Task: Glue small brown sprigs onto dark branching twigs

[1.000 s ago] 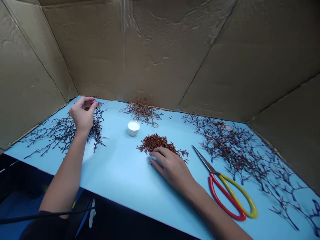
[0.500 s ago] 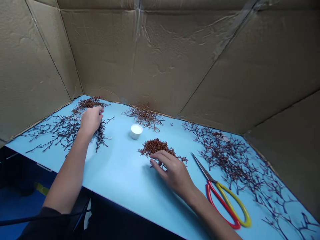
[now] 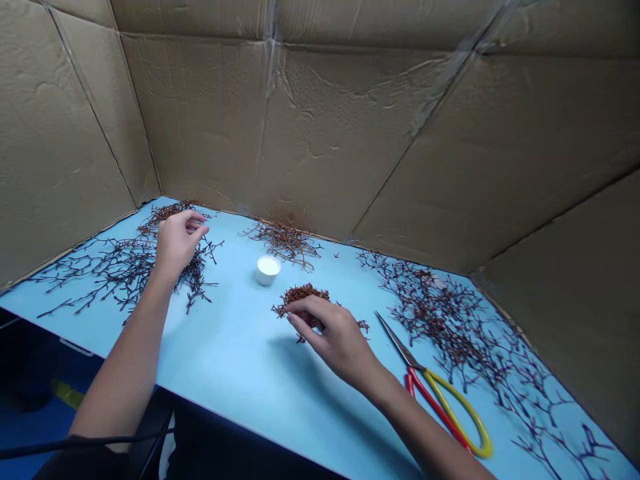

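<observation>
My left hand [image 3: 179, 243] hovers over the right side of a pile of dark branched twigs [image 3: 127, 267] at the table's left. Its thumb and fingers are curved and apart, with nothing visible between them. My right hand [image 3: 340, 337] is above a small heap of short reddish-brown twig pieces [image 3: 303, 293], partly covering it. Its thumb and forefinger are bent, their tips a little apart, and I make out nothing in them. Beside my right forearm lie scissors [image 3: 415, 367] with one red and one yellow handle.
A small white cup [image 3: 268, 270] with white contents stands mid-table. Thin brown stems [image 3: 285, 240] lie at the back, another brown pile [image 3: 167, 213] at the far left. Dark branched twigs [image 3: 450, 320] spread along the right. Cardboard walls [image 3: 320, 133] enclose the blue tabletop [image 3: 225, 347].
The fingers of my left hand have spread apart a little. My right hand has shifted slightly left over the heap of short pieces. The view has tilted up a little.
</observation>
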`<action>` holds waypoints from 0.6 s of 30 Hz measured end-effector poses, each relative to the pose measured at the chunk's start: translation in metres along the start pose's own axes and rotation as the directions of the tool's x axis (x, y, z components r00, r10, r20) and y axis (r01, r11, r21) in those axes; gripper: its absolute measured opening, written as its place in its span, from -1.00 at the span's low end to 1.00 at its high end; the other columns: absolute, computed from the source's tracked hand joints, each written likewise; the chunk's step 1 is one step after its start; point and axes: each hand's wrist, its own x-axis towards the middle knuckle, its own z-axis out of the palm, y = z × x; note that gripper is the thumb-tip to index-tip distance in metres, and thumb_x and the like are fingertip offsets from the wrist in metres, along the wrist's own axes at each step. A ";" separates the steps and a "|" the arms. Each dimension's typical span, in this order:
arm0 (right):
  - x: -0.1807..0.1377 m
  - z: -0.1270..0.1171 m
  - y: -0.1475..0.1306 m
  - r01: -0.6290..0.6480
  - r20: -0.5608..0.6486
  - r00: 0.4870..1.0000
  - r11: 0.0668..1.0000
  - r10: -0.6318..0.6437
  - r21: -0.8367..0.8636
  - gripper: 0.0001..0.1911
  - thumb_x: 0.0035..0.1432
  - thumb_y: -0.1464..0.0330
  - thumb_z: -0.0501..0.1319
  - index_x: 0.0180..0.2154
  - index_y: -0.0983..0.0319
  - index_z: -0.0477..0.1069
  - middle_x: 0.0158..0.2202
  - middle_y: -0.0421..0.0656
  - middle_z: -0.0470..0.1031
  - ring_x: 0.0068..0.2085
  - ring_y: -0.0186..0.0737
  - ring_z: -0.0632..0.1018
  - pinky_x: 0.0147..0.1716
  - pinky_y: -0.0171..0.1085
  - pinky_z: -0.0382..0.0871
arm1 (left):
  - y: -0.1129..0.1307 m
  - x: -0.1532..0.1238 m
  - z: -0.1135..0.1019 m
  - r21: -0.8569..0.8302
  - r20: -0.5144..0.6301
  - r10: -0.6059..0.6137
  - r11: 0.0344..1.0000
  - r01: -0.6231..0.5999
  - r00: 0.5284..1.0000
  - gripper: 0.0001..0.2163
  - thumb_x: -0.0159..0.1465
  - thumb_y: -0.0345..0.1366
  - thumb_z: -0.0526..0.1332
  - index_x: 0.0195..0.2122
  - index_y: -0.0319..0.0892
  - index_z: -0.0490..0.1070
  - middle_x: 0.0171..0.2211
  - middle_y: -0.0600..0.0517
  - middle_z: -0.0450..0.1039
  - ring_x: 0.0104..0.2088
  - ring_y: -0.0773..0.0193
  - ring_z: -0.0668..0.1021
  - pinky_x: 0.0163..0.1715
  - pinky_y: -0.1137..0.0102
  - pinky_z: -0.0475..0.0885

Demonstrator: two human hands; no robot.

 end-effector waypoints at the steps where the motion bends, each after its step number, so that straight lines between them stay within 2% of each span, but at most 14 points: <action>1: 0.009 0.001 -0.003 -0.031 0.031 0.999 0.999 0.031 0.014 -0.85 0.46 0.31 0.23 -0.14 0.12 0.60 -0.16 -0.13 0.72 -0.18 -0.13 0.70 -0.21 -0.21 0.53 | 0.001 -0.001 0.000 -0.015 0.008 0.000 1.000 0.000 1.000 -0.84 0.20 -0.27 0.37 -0.20 -0.12 0.64 -0.34 -0.04 0.72 -0.25 0.02 0.73 -0.13 0.20 0.58; 3: 0.031 0.008 -0.010 -0.100 0.077 0.992 0.995 0.100 0.000 -0.87 0.43 0.29 0.28 -0.10 0.13 0.61 -0.16 -0.14 0.72 -0.17 -0.13 0.70 -0.21 -0.22 0.50 | 0.002 -0.002 0.002 -0.043 0.027 -0.001 0.999 0.002 1.000 -0.83 0.17 -0.26 0.40 -0.20 -0.11 0.64 -0.36 -0.03 0.71 -0.25 0.01 0.73 -0.08 0.16 0.57; 5: 0.058 0.020 -0.019 -0.121 0.120 0.985 0.991 0.127 -0.055 -0.83 0.42 0.24 0.31 -0.05 0.14 0.61 -0.07 -0.10 0.72 -0.14 -0.11 0.69 -0.17 -0.20 0.47 | 0.002 -0.002 0.003 -0.082 0.042 -0.005 0.997 0.008 0.999 -0.81 0.16 -0.25 0.40 -0.18 -0.11 0.63 -0.37 -0.03 0.71 -0.29 0.02 0.72 -0.10 0.16 0.57; 7: 0.087 0.034 -0.030 -0.125 0.168 0.975 0.983 0.147 -0.133 -0.73 0.41 0.16 0.32 -0.03 0.19 0.62 -0.04 -0.02 0.72 -0.09 -0.02 0.69 -0.18 -0.19 0.44 | 0.001 -0.002 0.004 -0.141 0.048 -0.013 0.990 0.020 0.999 -0.78 0.17 -0.24 0.39 -0.15 -0.13 0.62 -0.35 -0.05 0.71 -0.34 0.07 0.71 -0.18 0.20 0.58; 11: 0.138 0.061 -0.043 -0.107 0.146 0.981 0.984 0.127 -0.143 -0.71 0.48 0.17 0.23 -0.13 0.23 0.62 -0.10 0.04 0.71 -0.09 0.04 0.67 -0.23 -0.19 0.34 | -0.001 0.000 0.008 -0.280 0.046 -0.035 0.959 0.047 0.998 -0.73 0.20 -0.20 0.36 -0.11 -0.17 0.58 -0.32 -0.08 0.70 -0.40 0.14 0.70 -0.39 0.33 0.55; 14: 0.158 0.072 -0.041 -0.099 0.128 0.985 0.988 0.114 -0.120 -0.72 0.51 0.21 0.21 -0.18 0.21 0.61 -0.15 -0.02 0.72 -0.16 -0.05 0.65 -0.27 -0.24 0.28 | -0.002 0.001 0.010 -0.354 0.040 -0.046 0.933 0.057 0.998 -0.71 0.21 -0.16 0.37 -0.10 -0.19 0.57 -0.31 -0.10 0.69 -0.37 0.13 0.71 -0.46 0.38 0.52; 18: 0.164 0.073 -0.035 -0.068 0.110 0.991 0.994 0.077 -0.080 -0.73 0.54 0.27 0.18 -0.20 0.19 0.60 -0.20 -0.12 0.72 -0.20 -0.19 0.62 -0.25 -0.30 0.25 | 0.001 0.002 0.011 -0.407 0.052 -0.029 0.912 0.048 0.998 -0.71 0.24 -0.11 0.36 -0.13 -0.20 0.58 -0.29 -0.11 0.68 -0.35 0.14 0.70 -0.47 0.39 0.51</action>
